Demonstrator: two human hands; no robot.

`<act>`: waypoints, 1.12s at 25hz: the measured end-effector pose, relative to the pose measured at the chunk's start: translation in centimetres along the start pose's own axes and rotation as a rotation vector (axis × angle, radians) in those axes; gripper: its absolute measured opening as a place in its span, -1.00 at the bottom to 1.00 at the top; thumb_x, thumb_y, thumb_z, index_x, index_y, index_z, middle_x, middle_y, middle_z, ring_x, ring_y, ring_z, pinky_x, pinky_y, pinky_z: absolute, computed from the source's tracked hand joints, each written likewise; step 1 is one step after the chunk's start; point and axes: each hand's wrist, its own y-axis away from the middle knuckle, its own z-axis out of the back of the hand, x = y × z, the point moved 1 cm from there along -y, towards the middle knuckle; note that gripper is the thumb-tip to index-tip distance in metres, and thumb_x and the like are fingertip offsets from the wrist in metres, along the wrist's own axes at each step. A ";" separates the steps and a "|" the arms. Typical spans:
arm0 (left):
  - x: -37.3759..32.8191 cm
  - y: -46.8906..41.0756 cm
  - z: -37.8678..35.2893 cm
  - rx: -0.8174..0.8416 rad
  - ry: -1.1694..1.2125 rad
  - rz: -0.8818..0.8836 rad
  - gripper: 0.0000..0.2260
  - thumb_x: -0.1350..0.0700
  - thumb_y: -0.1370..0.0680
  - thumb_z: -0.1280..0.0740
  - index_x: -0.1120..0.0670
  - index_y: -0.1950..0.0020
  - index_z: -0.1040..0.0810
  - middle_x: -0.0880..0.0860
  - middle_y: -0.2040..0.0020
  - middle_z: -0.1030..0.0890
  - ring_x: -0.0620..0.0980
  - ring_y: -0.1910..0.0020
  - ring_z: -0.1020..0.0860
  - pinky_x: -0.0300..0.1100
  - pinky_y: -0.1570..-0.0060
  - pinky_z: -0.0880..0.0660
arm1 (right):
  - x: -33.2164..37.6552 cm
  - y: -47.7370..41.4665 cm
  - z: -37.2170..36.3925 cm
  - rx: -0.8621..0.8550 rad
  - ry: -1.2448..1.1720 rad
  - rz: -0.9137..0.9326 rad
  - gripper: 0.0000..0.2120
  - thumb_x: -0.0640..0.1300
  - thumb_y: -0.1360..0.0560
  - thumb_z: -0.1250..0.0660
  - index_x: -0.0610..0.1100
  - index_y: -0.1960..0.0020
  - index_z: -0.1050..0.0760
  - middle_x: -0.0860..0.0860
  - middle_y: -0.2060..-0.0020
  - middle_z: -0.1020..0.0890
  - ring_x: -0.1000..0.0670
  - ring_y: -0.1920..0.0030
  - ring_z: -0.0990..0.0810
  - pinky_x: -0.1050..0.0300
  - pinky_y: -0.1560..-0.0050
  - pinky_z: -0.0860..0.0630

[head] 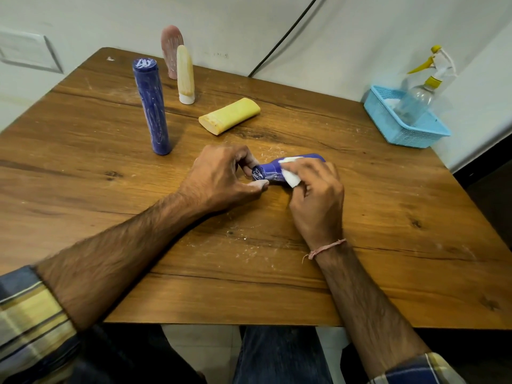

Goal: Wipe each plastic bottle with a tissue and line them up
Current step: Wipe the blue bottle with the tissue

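Two hands grip one blue bottle (273, 169), right (315, 195) pressing tissue (291, 178), left (221, 178) pinching its end.

3 bottles upright at table (388, 217) rear left, 1 lying beside them, basket (410, 134) far right holding spray bottle (418, 101)

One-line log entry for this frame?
step: wiping | left hand: holds blue bottle by cap end | right hand: tissue on it | yellow bottle: lying flat
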 end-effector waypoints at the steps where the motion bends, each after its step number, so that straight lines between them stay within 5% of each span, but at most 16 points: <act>1: 0.1 0.0 0.0 -0.003 0.004 0.006 -0.76 -0.09 -0.38 -0.57 -0.05 0.05 -0.64 -0.16 0.20 -0.63 -0.31 0.34 -0.49 -0.37 0.34 -0.36 | 0.5 0.3 -0.1 0.047 -0.042 0.084 -0.57 -0.50 -0.37 -0.25 -0.17 -0.10 -0.67 -0.07 -0.02 -0.67 -0.14 -0.03 -0.58 0.00 -0.08 -0.51; 3: 0.3 0.0 0.0 -0.011 0.019 0.013 -0.77 -0.09 -0.38 -0.56 -0.05 0.05 -0.66 -0.15 0.21 -0.65 -0.33 0.34 -0.50 -0.40 0.34 -0.36 | 1.2 0.8 -0.3 0.108 -0.068 0.179 -0.59 -0.50 -0.39 -0.27 -0.18 -0.11 -0.66 -0.08 -0.02 -0.67 -0.13 -0.03 -0.58 0.02 -0.08 -0.51; 7: 0.2 -0.1 0.0 0.016 0.008 0.046 -0.73 -0.13 -0.39 -0.57 -0.05 0.03 -0.63 -0.14 0.20 -0.65 -0.28 0.29 -0.54 -0.31 0.30 -0.47 | -0.3 0.0 0.1 -0.010 0.019 -0.056 -0.55 -0.47 -0.35 -0.22 -0.13 -0.07 -0.67 -0.03 -0.01 -0.67 -0.14 -0.03 -0.58 -0.14 -0.05 -0.50; 11: 0.3 -0.1 0.1 0.011 0.028 0.062 -0.75 -0.11 -0.39 -0.56 -0.02 0.05 -0.67 -0.13 0.24 -0.66 -0.26 0.30 -0.58 -0.25 0.25 -0.59 | 1.2 0.8 -0.2 0.102 -0.037 0.186 -0.60 -0.47 -0.39 -0.28 -0.12 -0.09 -0.66 -0.01 -0.03 -0.67 -0.10 0.01 -0.56 -0.03 -0.01 -0.47; 15: 0.2 -0.2 0.0 0.038 0.036 0.110 -0.73 -0.14 -0.40 -0.56 -0.03 0.04 -0.65 -0.13 0.25 -0.65 -0.24 0.30 -0.59 -0.32 0.30 -0.52 | -0.2 0.1 0.2 -0.034 0.068 -0.071 -0.55 -0.46 -0.35 -0.23 -0.08 -0.08 -0.66 0.02 -0.03 -0.67 -0.11 -0.02 -0.56 -0.05 -0.03 -0.46; 20: 0.3 0.0 0.2 0.006 0.068 0.123 -0.74 -0.15 -0.39 -0.56 0.00 0.12 -0.68 -0.10 0.28 -0.67 -0.22 0.28 -0.63 -0.18 0.22 -0.64 | 0.9 0.7 -0.3 0.085 -0.012 0.131 -0.59 -0.47 -0.39 -0.28 -0.12 -0.10 -0.66 0.00 -0.06 -0.67 -0.12 0.00 -0.55 -0.06 -0.02 -0.47; 23: 0.1 0.0 0.0 0.015 0.055 0.151 -0.72 -0.19 -0.40 -0.54 -0.01 0.10 -0.69 -0.11 0.29 -0.67 -0.21 0.29 -0.63 -0.23 0.27 -0.62 | 0.0 0.1 0.1 -0.013 0.063 -0.056 -0.58 -0.46 -0.39 -0.26 -0.10 -0.09 -0.66 0.02 -0.06 -0.67 -0.11 -0.02 -0.54 -0.13 -0.02 -0.48; 26: 0.2 -0.1 0.1 0.013 0.042 0.141 -0.74 -0.19 -0.40 -0.54 -0.01 0.15 -0.68 -0.11 0.32 -0.66 -0.27 0.34 -0.59 -0.34 0.35 -0.51 | 0.5 0.7 -0.1 0.077 -0.037 0.143 -0.62 -0.46 -0.42 -0.28 -0.16 -0.11 -0.66 -0.03 -0.08 -0.67 -0.14 -0.01 -0.55 -0.14 -0.02 -0.49; 28: 0.3 -0.1 0.1 0.020 0.051 0.146 -0.74 -0.19 -0.40 -0.54 -0.01 0.17 -0.68 -0.12 0.34 -0.65 -0.29 0.37 -0.57 -0.41 0.41 -0.45 | 0.6 0.6 0.0 0.077 -0.002 0.110 -0.61 -0.44 -0.42 -0.28 -0.13 -0.11 -0.66 0.00 -0.09 -0.67 -0.12 -0.03 -0.55 -0.14 -0.02 -0.49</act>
